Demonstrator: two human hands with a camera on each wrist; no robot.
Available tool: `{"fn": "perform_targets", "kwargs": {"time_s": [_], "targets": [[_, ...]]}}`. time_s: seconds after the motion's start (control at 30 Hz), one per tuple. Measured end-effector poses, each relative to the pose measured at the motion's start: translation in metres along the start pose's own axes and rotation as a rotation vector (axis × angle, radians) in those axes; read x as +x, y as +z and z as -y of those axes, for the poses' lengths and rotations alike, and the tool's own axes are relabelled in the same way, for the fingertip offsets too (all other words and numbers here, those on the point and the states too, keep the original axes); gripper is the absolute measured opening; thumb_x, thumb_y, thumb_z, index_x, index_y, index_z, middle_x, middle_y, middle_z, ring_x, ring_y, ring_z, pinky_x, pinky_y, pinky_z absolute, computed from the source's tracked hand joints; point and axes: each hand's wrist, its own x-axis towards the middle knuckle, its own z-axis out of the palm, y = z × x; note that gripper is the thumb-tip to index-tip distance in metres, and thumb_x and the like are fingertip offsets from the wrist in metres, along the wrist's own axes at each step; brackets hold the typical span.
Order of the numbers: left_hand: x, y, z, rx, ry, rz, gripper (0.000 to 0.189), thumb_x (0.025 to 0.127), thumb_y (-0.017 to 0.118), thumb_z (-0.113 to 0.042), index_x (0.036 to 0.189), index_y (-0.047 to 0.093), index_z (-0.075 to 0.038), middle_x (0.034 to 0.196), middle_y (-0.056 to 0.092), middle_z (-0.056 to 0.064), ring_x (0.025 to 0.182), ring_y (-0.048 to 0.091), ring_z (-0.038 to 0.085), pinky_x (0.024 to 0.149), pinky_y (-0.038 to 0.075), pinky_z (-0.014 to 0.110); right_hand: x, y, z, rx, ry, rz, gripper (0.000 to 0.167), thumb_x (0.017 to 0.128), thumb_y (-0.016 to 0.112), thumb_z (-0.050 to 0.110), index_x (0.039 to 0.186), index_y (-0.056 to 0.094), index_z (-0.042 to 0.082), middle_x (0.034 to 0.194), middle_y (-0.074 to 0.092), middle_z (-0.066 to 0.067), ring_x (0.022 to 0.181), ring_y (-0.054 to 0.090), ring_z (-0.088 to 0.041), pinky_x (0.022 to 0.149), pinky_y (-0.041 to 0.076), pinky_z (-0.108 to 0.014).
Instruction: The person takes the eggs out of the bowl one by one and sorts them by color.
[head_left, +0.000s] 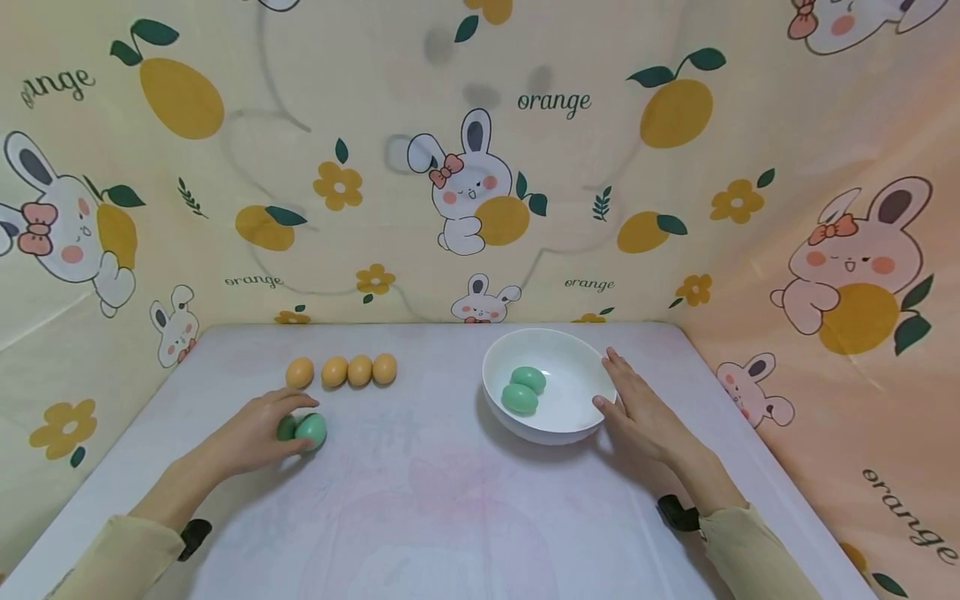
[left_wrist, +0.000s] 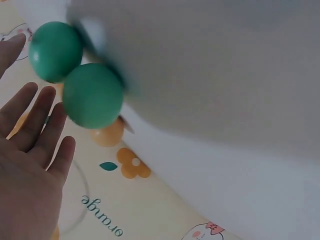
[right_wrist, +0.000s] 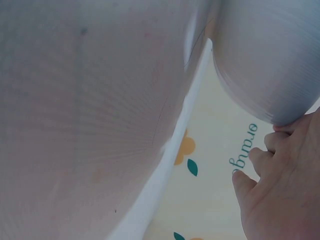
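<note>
My left hand (head_left: 258, 429) is spread around two green eggs on the left of the table. The nearer-to-centre egg (head_left: 311, 431) lies by the thumb tip; the other egg (head_left: 286, 427) is partly hidden behind the hand. In the left wrist view both eggs, one green egg (left_wrist: 56, 51) and a second green egg (left_wrist: 93, 96), sit beyond loosely extended fingers. A white bowl (head_left: 573, 387) stands right of centre with two green eggs (head_left: 520, 399) inside. Against its right side rests my right hand (head_left: 648, 417), fingers extended; the right wrist view shows fingertips touching the bowl (right_wrist: 270, 60).
Behind the left hand stands a row of several orange-yellow eggs (head_left: 360, 371), the leftmost egg (head_left: 299, 372) slightly apart. A pale cloth covers the table (head_left: 435, 517). A printed curtain (head_left: 360, 108) with rabbits and oranges encloses the back and sides.
</note>
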Motion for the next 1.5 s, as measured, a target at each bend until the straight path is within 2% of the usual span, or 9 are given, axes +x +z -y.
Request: {"fn": "perform_targets", "kwargs": {"time_s": [0.13,0.33,0.53,0.67,0.77,1.0,1.27,1.5], "targets": [[0.004,-0.003,-0.005,-0.019,0.039,-0.061,0.053,0.086,0.086,-0.019,0.13,0.066,0.001,0.134,0.062,0.025,0.124,0.058,0.049,0.103,0.047,0.065,0.0,0.0,0.0,0.005,0.001,0.0,0.079,0.108,0.049,0.047,0.164,0.019,0.0,0.174,0.008,-0.015,0.158,0.014,-0.042,0.121,0.02,-0.066],[0.014,0.0,-0.02,-0.034,0.109,-0.198,0.042,0.091,0.081,-0.011,0.128,0.066,0.0,0.122,0.068,0.014,0.107,0.068,0.034,0.09,0.057,0.054,0.0,0.0,0.0,0.002,0.005,0.003,0.079,0.108,0.049,0.047,0.164,0.018,0.0,0.174,0.008,-0.015,0.158,0.013,-0.042,0.122,0.02,-0.066],[0.033,0.008,-0.038,-0.073,0.191,-0.354,0.036,0.088,0.081,-0.004,0.122,0.068,-0.002,0.118,0.068,0.009,0.099,0.066,0.025,0.084,0.056,0.046,0.0,0.0,0.001,0.006,0.014,0.008,0.08,0.109,0.048,0.048,0.165,0.018,0.0,0.174,0.007,-0.015,0.157,0.013,-0.043,0.121,0.019,-0.067],[0.048,0.015,-0.051,-0.116,0.248,-0.401,0.036,0.088,0.08,-0.003,0.122,0.067,-0.001,0.119,0.068,0.009,0.097,0.066,0.024,0.082,0.057,0.043,-0.001,0.001,0.001,0.007,0.024,0.013,0.081,0.108,0.048,0.05,0.165,0.018,0.001,0.174,0.006,-0.013,0.158,0.013,-0.043,0.121,0.019,-0.067],[0.06,0.02,-0.062,-0.15,0.278,-0.401,0.035,0.089,0.079,-0.003,0.122,0.067,-0.001,0.119,0.068,0.011,0.096,0.066,0.026,0.083,0.057,0.043,-0.001,0.001,0.001,0.006,0.027,0.012,0.081,0.108,0.049,0.05,0.165,0.018,0.001,0.174,0.007,-0.013,0.158,0.013,-0.043,0.121,0.02,-0.067],[0.088,0.029,-0.093,-0.237,0.254,-0.331,0.036,0.095,0.077,-0.014,0.128,0.066,-0.007,0.127,0.065,0.006,0.103,0.064,0.021,0.084,0.057,0.041,0.0,0.0,0.0,0.001,0.023,0.016,0.081,0.108,0.048,0.05,0.165,0.016,0.002,0.174,0.006,-0.013,0.158,0.012,-0.042,0.122,0.019,-0.066],[0.122,0.045,-0.128,-0.309,0.319,-0.303,0.034,0.095,0.077,-0.014,0.127,0.068,-0.006,0.127,0.065,0.005,0.104,0.065,0.02,0.09,0.056,0.04,0.0,0.0,0.0,0.006,0.029,0.016,0.081,0.108,0.049,0.05,0.166,0.016,0.003,0.175,0.006,-0.013,0.158,0.011,-0.041,0.122,0.019,-0.066],[0.149,0.057,-0.155,-0.299,0.346,-0.247,0.033,0.096,0.076,-0.017,0.127,0.068,-0.009,0.122,0.066,0.003,0.101,0.063,0.018,0.086,0.056,0.036,0.0,0.001,0.001,-0.001,0.04,0.02,0.081,0.108,0.048,0.051,0.166,0.016,0.004,0.175,0.005,-0.012,0.158,0.011,-0.042,0.122,0.018,-0.066]]}}
